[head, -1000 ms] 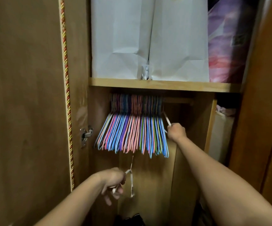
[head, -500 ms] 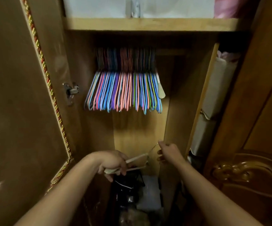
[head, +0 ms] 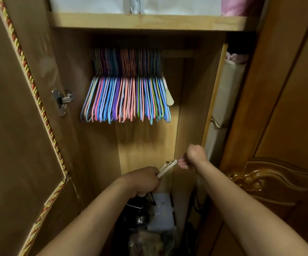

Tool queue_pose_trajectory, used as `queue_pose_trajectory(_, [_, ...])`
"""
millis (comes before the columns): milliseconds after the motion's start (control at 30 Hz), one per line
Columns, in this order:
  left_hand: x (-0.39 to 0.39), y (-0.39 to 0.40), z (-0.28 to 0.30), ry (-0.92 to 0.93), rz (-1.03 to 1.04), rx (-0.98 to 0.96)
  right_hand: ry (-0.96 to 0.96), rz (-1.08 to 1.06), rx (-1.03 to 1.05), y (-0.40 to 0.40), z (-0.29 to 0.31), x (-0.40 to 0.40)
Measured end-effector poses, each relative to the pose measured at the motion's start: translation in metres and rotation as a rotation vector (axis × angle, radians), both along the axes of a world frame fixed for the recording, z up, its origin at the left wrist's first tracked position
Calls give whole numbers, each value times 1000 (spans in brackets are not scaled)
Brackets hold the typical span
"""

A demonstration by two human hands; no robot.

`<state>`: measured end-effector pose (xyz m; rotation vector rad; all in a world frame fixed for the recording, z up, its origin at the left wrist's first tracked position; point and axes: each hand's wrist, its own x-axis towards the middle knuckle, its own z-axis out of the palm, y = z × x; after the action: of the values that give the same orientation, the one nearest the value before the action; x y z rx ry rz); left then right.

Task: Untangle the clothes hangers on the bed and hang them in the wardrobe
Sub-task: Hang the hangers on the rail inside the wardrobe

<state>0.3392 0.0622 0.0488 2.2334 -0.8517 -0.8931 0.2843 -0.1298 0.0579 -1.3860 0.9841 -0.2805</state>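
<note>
A tight row of coloured wire hangers (head: 125,100) hangs from the wardrobe rail (head: 177,54), with one cream hanger (head: 168,95) at its right end. Below them my left hand (head: 144,179) grips the lower end of a cream hanger (head: 167,167). My right hand (head: 192,157) is closed on that same hanger's upper end, at its hook. Both hands are low in the wardrobe, well beneath the rail. The hanger's full shape is hidden by my fingers.
The open wardrobe door (head: 16,126) with gold-red cord trim and a metal hinge (head: 62,101) stands at the left. A wooden shelf (head: 149,21) carries white bags above. Dark bags and a white box (head: 160,209) lie on the wardrobe floor. Carved door (head: 278,163) at right.
My right hand came down from the hung row, where it left a cream hanger, and took the end of the hanger in my left hand. My view tilted downward.
</note>
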Motion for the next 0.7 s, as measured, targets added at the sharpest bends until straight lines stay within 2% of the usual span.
queue_pose_trajectory(200, [-11,-21,-3,16,51,-66,42,-5,-49,-11,17,-5])
queue_pose_trajectory(300, [-9,-28,-2,115,125,-170,42,103,-117,4,25,-29])
queue_pose_trajectory(400, [-19,-39,4,250,158,-350,33,267,-40,32,21,-60])
queue_pose_trajectory(500, [-40,-64,7,346,48,-487,-53,289,-5,50,22,-74])
queue_pose_trajectory(600, [-53,-78,19,271,-82,-520,-149,154,-107,37,30,-75])
queue_pose_trajectory(700, [-49,-76,42,214,-208,-459,-178,99,-195,14,43,-68])
